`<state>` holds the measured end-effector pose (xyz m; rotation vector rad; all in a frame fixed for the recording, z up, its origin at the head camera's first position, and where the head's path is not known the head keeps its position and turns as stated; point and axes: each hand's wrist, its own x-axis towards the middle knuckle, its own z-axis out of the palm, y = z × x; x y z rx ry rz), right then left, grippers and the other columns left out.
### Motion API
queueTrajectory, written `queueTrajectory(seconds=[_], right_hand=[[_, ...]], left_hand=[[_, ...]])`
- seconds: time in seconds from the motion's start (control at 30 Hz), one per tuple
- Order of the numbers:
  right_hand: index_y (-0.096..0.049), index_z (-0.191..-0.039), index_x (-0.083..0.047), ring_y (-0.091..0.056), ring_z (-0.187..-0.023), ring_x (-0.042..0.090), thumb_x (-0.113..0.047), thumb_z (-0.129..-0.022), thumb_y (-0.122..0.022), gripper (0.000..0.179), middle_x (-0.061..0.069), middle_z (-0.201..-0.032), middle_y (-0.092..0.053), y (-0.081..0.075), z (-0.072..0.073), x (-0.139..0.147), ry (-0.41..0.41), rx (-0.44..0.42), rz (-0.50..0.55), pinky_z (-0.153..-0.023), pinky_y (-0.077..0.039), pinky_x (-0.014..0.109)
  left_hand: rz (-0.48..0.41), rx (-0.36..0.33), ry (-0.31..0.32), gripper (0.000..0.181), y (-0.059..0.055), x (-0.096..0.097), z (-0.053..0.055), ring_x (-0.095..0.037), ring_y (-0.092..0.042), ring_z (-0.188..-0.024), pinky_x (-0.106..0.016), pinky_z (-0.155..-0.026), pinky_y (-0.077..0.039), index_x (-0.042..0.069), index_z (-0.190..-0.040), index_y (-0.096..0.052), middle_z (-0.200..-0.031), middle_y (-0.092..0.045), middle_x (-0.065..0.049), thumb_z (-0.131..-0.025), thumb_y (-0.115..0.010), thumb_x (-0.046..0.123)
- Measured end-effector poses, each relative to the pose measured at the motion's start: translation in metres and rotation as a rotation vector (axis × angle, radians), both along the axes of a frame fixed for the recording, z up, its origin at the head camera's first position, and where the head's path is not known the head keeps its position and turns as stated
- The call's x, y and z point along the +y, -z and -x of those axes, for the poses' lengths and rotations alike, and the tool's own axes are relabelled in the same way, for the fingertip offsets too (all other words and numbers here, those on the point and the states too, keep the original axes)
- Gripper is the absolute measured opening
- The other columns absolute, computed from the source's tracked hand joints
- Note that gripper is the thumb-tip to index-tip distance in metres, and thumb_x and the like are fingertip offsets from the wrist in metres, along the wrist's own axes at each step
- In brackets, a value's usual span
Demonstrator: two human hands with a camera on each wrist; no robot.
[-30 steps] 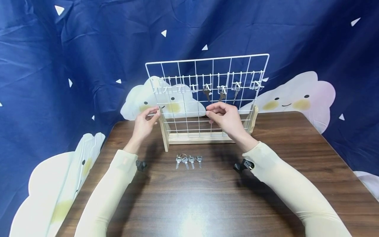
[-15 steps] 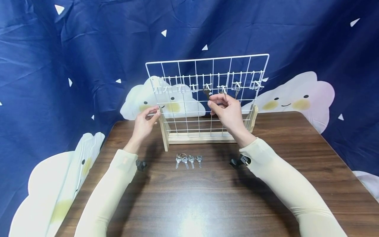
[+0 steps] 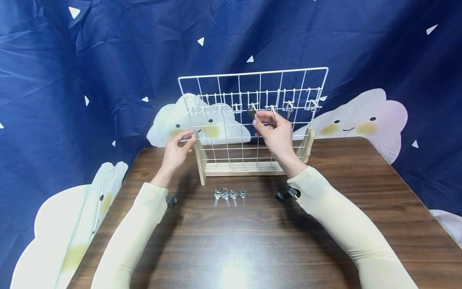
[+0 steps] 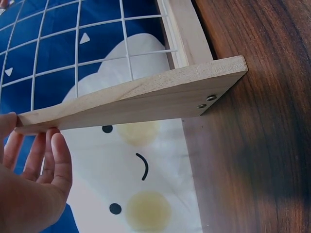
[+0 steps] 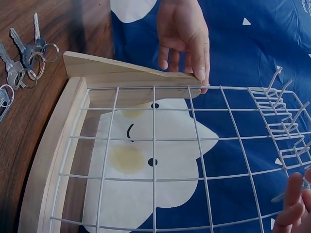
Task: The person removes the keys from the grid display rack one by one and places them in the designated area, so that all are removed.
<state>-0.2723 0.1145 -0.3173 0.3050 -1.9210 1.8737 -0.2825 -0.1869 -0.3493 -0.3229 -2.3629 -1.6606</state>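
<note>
My left hand [image 3: 175, 152] pinches the top of the left wooden upright [image 4: 121, 104] of a white wire grid rack [image 3: 227, 138]; in the left wrist view its fingers curl under the wood. My right hand [image 3: 278, 134] is raised in front of the grid, thumb and index finger pinching the lower end of a dark key [image 3: 251, 110] on a hook near the middle. To the right, another key [image 3: 289, 108] hangs, partly hidden by the hand. In the right wrist view the right hand's fingers [image 5: 293, 194] show at the lower right corner.
Several silver keys with rings [image 3: 233, 195] lie in a row on the brown wooden table [image 3: 202, 241], before the rack's wooden base [image 3: 245, 169]. White hooks [image 3: 220, 107] line the grid's upper part. A blue cloth [image 3: 144, 48] with clouds hangs behind.
My right hand has moved up from below the hanging keys to the dark key's lower end. My left hand stays on the upright. The keys on the table have not moved.
</note>
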Motion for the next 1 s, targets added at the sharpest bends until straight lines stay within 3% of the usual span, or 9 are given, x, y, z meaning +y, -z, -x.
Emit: queueTrajectory(seconds=[0.1, 0.2, 0.3, 0.37, 0.5, 0.63, 0.7, 0.87, 1.0], right_hand=[[-0.07, -0.114, 0.0, -0.063, -0.055, 0.006, -0.008, -0.088, -0.074, 0.028, 0.006, -0.098, -0.074, 0.001, 0.002, -0.001, 0.017, 0.016, 0.004, -0.061, -0.061, 0.024], [-0.07, -0.115, 0.0, -0.062, -0.053, 0.005, -0.009, -0.088, -0.074, 0.029, 0.002, -0.096, -0.073, 0.001, 0.004, -0.002, 0.029, 0.021, 0.001, -0.059, -0.06, 0.023], [-0.07, -0.115, -0.001, -0.063, -0.054, 0.005, -0.011, -0.088, -0.074, 0.029, 0.002, -0.096, -0.073, 0.001, 0.005, -0.003, 0.037, 0.007, -0.014, -0.055, -0.057, 0.021], [-0.07, -0.116, -0.002, -0.064, -0.055, 0.006, -0.013, -0.088, -0.074, 0.03, 0.003, -0.097, -0.073, 0.001, 0.005, -0.005, 0.038, -0.005, -0.016, -0.053, -0.054, 0.019], [-0.069, -0.114, -0.001, -0.063, -0.053, 0.005, -0.014, -0.088, -0.075, 0.029, 0.0, -0.093, -0.073, 0.0, 0.008, -0.009, 0.035, -0.015, 0.012, -0.05, -0.051, 0.017], [-0.069, -0.112, 0.001, -0.061, -0.05, 0.006, -0.013, -0.087, -0.077, 0.03, -0.007, -0.084, -0.071, -0.002, 0.011, -0.012, 0.041, -0.022, 0.044, -0.049, -0.051, 0.017], [-0.069, -0.112, 0.003, -0.06, -0.05, 0.005, -0.012, -0.087, -0.077, 0.03, -0.01, -0.081, -0.07, -0.003, 0.013, -0.013, 0.046, -0.029, 0.056, -0.05, -0.052, 0.017], [-0.068, -0.108, 0.006, -0.059, -0.048, 0.005, -0.009, -0.086, -0.077, 0.028, -0.012, -0.075, -0.07, -0.005, 0.015, -0.015, 0.046, -0.035, 0.085, -0.05, -0.053, 0.017], [-0.069, -0.103, 0.005, -0.059, -0.048, 0.006, -0.008, -0.086, -0.078, 0.024, -0.013, -0.074, -0.07, -0.005, 0.016, -0.014, 0.033, -0.026, 0.1, -0.051, -0.054, 0.018]], left_hand=[[0.0, -0.004, -0.001, 0.039, 0.001, 0.0, 0.0, -0.044, -0.067, -0.11, -0.016, -0.073, -0.06, -0.003, -0.132, -0.06, -0.131, -0.063, -0.026, -0.097, -0.065, 0.012], [0.003, -0.003, -0.005, 0.039, 0.001, -0.001, 0.0, -0.043, -0.067, -0.11, -0.032, -0.081, -0.064, -0.003, -0.132, -0.06, -0.131, -0.063, -0.026, -0.097, -0.065, 0.013], [0.0, 0.001, -0.004, 0.039, 0.001, -0.001, 0.0, -0.044, -0.067, -0.11, -0.052, -0.089, -0.06, -0.003, -0.132, -0.06, -0.13, -0.063, -0.027, -0.097, -0.065, 0.012], [-0.002, 0.003, -0.002, 0.039, 0.002, -0.001, 0.0, -0.045, -0.066, -0.11, -0.057, -0.091, -0.058, -0.004, -0.132, -0.06, -0.13, -0.063, -0.028, -0.097, -0.065, 0.012], [0.005, -0.002, -0.005, 0.039, 0.002, -0.001, 0.0, -0.044, -0.067, -0.11, -0.038, -0.084, -0.064, -0.003, -0.132, -0.06, -0.129, -0.064, -0.027, -0.097, -0.065, 0.013], [0.001, -0.007, -0.003, 0.039, 0.002, -0.001, 0.0, -0.043, -0.067, -0.111, -0.017, -0.074, -0.061, -0.003, -0.132, -0.06, -0.13, -0.063, -0.027, -0.097, -0.065, 0.013], [0.002, -0.007, -0.005, 0.039, 0.001, -0.001, 0.0, -0.043, -0.067, -0.111, -0.021, -0.076, -0.062, -0.003, -0.132, -0.06, -0.13, -0.063, -0.027, -0.097, -0.065, 0.013], [0.006, 0.0, -0.007, 0.039, 0.001, 0.0, 0.0, -0.044, -0.067, -0.111, -0.046, -0.087, -0.062, -0.003, -0.132, -0.06, -0.13, -0.063, -0.027, -0.097, -0.065, 0.013], [0.009, -0.001, -0.007, 0.039, 0.001, 0.0, 0.0, -0.043, -0.067, -0.111, -0.032, -0.081, -0.064, -0.003, -0.133, -0.06, -0.131, -0.063, -0.027, -0.097, -0.065, 0.013]])
